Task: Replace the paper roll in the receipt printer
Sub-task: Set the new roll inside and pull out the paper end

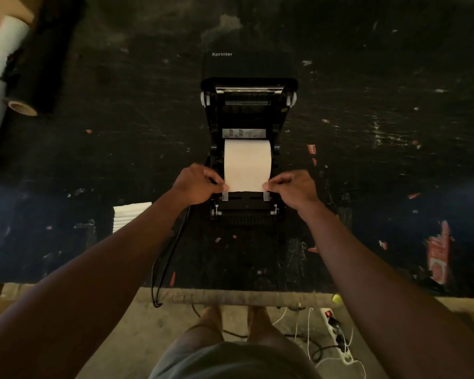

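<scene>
A black receipt printer [248, 110] stands in the middle of the dark table with its lid swung up and back. A white paper roll [247, 162] lies in the open bay, its loose end drawn toward me over the front of the printer. My left hand [197, 184] pinches the left corner of that paper end between thumb and fingers. My right hand [292, 188] pinches the right corner. The sheet is held flat and straight between both hands, just above the two clear paper guides [266, 196].
A black cable [170, 253] runs from the printer's left side over the table's front edge. A white pad [129, 214] lies left of my left forearm. Big rolls [17, 77] lie at the far left. A power strip [337, 335] sits on the floor.
</scene>
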Motion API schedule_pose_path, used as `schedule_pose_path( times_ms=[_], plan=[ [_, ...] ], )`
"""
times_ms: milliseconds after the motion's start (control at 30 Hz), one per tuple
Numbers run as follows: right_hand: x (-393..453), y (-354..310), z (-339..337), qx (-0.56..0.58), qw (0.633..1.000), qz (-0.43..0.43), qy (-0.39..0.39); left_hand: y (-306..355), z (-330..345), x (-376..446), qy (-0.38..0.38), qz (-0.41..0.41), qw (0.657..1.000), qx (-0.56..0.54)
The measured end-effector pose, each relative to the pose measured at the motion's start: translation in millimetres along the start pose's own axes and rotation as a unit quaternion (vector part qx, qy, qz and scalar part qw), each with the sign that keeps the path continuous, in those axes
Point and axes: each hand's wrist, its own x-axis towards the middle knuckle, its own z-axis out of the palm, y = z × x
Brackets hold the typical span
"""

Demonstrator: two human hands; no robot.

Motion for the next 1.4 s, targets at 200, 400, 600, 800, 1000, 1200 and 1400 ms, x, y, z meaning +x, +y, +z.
schedule_pose_path(
  times_ms=[200, 400, 600, 800, 1000, 1200, 1400],
  plan=[
    [7.6, -10.0, -8.9, -0.058, 0.997, 0.010, -0.047, 3.0, -7.8, 12.0, -0.065, -0.016, 0.998, 0.013],
    [10.2, -18.8, -12.4, -0.150, 0.987, 0.005, -0.062, 9.4, -5.7, 12.7, -0.039, -0.039, 0.998, 0.018],
    [-25.6, -8.1, -0.1, -0.188, 0.958, -0.186, 0.111, 31.6, -9.2, 19.7, -0.076, -0.104, 0.986, 0.107],
    [-51.4, 4.7, 25.2, -0.319, 0.879, -0.353, 0.047, 49.8, -15.7, 20.2, -0.089, -0.114, 0.975, 0.166],
    [-49.9, 10.8, 32.1, -0.353, 0.863, -0.361, 0.024, 47.9, -2.5, -19.6, 0.062, 0.030, 0.957, 0.282],
    [-47.1, 11.3, 28.3, -0.354, 0.854, -0.380, 0.017, 33.7, 35.0, -64.8, 0.063, 0.231, 0.945, 0.223],
    [-48.7, 6.7, 20.9, -0.345, 0.850, -0.398, -0.020, 30.7, 36.2, -63.4, 0.058, 0.244, 0.935, 0.252]
  ],
)
